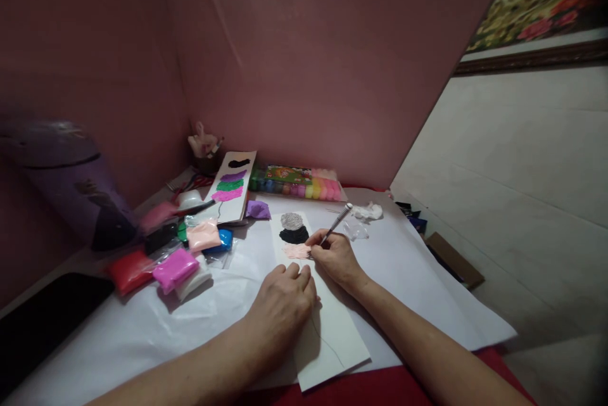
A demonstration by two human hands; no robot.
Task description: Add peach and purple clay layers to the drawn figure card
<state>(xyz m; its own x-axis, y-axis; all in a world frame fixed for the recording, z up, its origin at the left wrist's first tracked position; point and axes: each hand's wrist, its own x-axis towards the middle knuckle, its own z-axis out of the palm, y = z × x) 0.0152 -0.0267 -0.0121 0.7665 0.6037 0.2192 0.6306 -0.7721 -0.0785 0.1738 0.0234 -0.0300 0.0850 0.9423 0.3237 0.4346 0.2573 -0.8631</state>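
A long white card (327, 342) lies on the table with a grey, a black and a peach patch of clay, plus a thin drawn line. My right hand (336, 259) is closed round a slim silver pen-like tool (337, 223), its lower end hidden by my fingers beside the peach patch (297, 251). Just above sits the black patch (293, 235), then the textured grey patch (291, 221). My left hand (285, 301) rests on the card below the peach patch, fingers laid on it and slightly bent.
To the left are several clay packets, among them pink (175, 270) and red (130, 272). A second patched card (235, 203) leans behind them near a clay pack (294, 183). Crumpled tissue (368, 211) lies right. A purple container (71, 184) and dark flat object (52, 323) stand left.
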